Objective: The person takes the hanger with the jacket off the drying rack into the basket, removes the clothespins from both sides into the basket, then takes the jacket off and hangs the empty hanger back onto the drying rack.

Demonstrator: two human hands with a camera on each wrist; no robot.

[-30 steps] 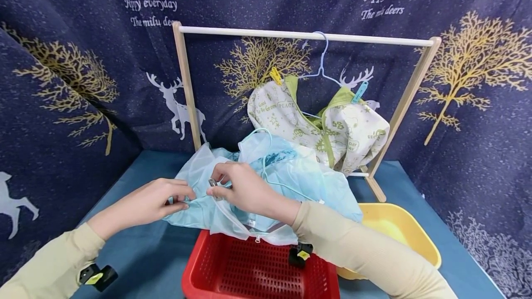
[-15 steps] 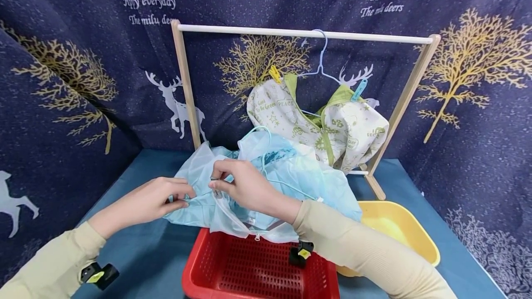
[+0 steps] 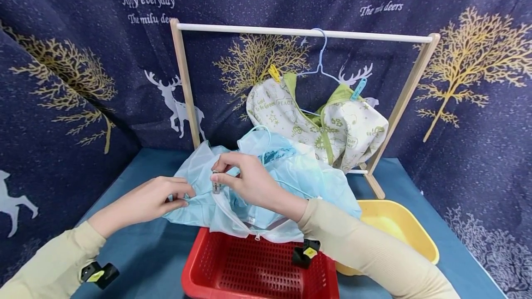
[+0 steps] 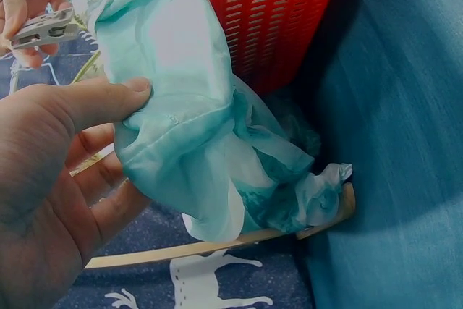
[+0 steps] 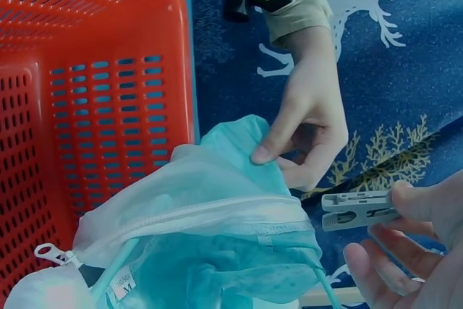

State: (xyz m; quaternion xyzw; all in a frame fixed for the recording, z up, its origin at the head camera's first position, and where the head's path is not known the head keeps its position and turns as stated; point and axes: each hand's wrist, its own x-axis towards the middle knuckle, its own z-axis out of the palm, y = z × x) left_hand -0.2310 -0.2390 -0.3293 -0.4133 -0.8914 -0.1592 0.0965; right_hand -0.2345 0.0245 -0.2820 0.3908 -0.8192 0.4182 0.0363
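Observation:
A sheer light-blue zip jacket (image 3: 324,179) lies bunched over the back of the red basket (image 3: 193,262), with a thin pale-blue hanger (image 3: 291,186) on it. My left hand (image 3: 155,200) pinches the jacket's left edge between thumb and fingers. In the left wrist view the pinched cloth (image 4: 173,128) shows a seam under the thumb. My right hand (image 3: 253,181) pinches a grey clothespin (image 5: 358,209) by its handle end. Its free end points down in the head view and stands a short way off the jacket cloth (image 5: 282,215) in the right wrist view.
Behind stands a wooden rack with a white rail (image 3: 257,30). From it hangs a white-and-green printed garment (image 3: 274,110) on a blue hanger (image 3: 321,61), with a yellow clothespin (image 3: 274,74) and a blue one (image 3: 358,90). A yellow basin (image 3: 415,230) is at the right.
My right hand has risen slightly with the grey clothespin, which now points downward and shows more plainly. The left hand keeps its pinch in the same place.

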